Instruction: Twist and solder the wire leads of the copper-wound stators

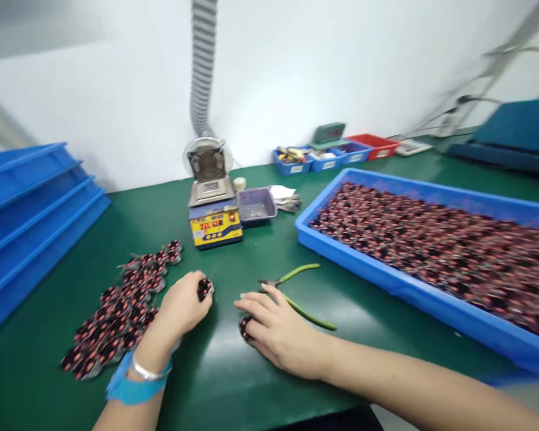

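My left hand [185,304] pinches a small round black part with copper-coloured windings [205,290], which looks like a motor stator, just above or on the green table. A second such stator [245,328] is gripped under the lower fingers of my right hand [281,332], while its upper fingers stretch forward. Beside that hand lie green-handled cutting pliers [304,306], handles spread, partly covered by the fingers. Left of my left hand, rows of similar stators [128,305] stand close together on the table.
A large blue tray [363,263] full of stators fills the right side. Ahead are a yellow-fronted solder pot [216,227] with lit digits and a purple bin [256,220]. Stacked blue trays [36,221] stand left; small bins [291,167] line the wall.
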`<state>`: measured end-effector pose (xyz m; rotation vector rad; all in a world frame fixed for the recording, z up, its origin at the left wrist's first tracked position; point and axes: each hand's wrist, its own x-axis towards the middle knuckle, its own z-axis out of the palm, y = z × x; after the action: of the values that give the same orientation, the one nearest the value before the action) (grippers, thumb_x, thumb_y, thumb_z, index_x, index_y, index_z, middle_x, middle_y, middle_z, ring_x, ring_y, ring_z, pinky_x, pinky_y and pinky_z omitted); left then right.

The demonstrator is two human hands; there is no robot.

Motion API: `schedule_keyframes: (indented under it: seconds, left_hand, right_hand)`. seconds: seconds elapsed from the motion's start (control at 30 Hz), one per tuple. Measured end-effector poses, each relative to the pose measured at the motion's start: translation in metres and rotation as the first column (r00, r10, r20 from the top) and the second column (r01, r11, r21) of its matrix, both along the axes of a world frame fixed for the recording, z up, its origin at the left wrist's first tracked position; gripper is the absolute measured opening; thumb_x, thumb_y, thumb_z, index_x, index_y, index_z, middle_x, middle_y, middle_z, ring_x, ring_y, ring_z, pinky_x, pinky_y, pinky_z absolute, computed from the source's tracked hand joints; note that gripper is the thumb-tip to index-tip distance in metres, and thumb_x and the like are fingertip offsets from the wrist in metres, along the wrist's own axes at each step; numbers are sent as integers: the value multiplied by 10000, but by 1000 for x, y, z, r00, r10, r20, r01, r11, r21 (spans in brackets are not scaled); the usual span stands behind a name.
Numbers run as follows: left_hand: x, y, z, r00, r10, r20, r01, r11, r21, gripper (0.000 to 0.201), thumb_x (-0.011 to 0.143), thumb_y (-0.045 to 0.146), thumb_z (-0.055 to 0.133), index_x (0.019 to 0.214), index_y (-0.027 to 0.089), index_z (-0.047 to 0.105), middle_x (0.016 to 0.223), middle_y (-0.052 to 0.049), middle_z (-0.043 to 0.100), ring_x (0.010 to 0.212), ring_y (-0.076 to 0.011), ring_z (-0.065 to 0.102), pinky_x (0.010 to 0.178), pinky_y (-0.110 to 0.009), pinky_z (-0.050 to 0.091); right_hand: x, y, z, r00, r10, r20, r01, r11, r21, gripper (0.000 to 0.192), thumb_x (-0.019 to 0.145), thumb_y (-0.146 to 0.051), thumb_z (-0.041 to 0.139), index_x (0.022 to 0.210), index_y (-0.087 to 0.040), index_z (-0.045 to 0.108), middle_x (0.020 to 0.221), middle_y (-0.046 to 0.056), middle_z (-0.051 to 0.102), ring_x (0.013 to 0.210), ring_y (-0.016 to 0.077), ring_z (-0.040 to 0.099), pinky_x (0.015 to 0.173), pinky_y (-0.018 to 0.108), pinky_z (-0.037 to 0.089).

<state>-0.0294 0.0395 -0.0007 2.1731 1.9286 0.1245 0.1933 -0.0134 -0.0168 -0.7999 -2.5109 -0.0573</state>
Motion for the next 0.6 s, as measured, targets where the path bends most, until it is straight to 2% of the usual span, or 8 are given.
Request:
schedule_keyframes:
  seconds: [0.07,0.17,0.27,0.33,0.43,0.53,0.6]
  left_hand:
    - [3,2,-3,999,-13,33,14,1000,-18,182,771,302,531,902,186,584,859,-63,655,797,-218,614,706,-301,425]
    - [12,-3,-2,997,-7,71,10,999,-37,216,769,389,552,854,191,571,805,-45,643,742,-207,595,652,-290,394]
    - [20,-9,1,997,-4,75,7,999,-45,244,765,437,553,789,194,544,757,-31,623,714,-199,574,621,-281,365]
    - [23,-10,2,998,-4,66,7,999,-44,265,760,458,552,754,195,519,717,-24,601,681,-191,554,603,-278,346]
    - [25,-10,2,997,-14,77,17,999,-43,287,753,477,549,734,196,494,663,-10,562,634,-177,522,594,-275,333]
    - [26,-9,-1,995,-17,100,22,999,-45,303,752,493,541,725,197,478,638,0,535,616,-169,505,589,-273,330]
    - [26,-9,-2,994,-18,110,23,999,-42,315,749,504,539,720,197,475,636,2,526,615,-167,500,589,-273,332]
  right_hand:
    - [23,8,19,997,-59,-43,59,998,20,140,905,-237,486,878,-199,619,1280,80,567,1219,228,455,1031,489,319]
    - [77,37,52,955,-241,-171,252,967,46,102,857,-249,551,865,-187,633,1268,129,551,1199,265,463,990,489,357]
    - [135,78,71,895,-434,-107,430,901,-60,127,796,-295,623,749,-177,624,1242,150,545,1169,322,471,967,544,364]
    - [162,102,73,886,-464,-3,455,870,-192,155,771,-328,640,732,-178,628,1228,146,547,1190,335,457,977,562,358]
    - [180,121,63,904,-411,116,425,835,-351,208,796,-379,595,781,-184,663,1250,133,542,1207,301,472,992,500,388]
    - [182,124,49,913,-370,173,409,822,-397,195,785,-363,592,796,-204,704,1250,113,560,1197,282,498,993,444,411]
    - [182,125,41,901,-382,207,434,807,-401,156,754,-334,612,749,-214,712,1247,112,569,1219,316,474,999,481,399]
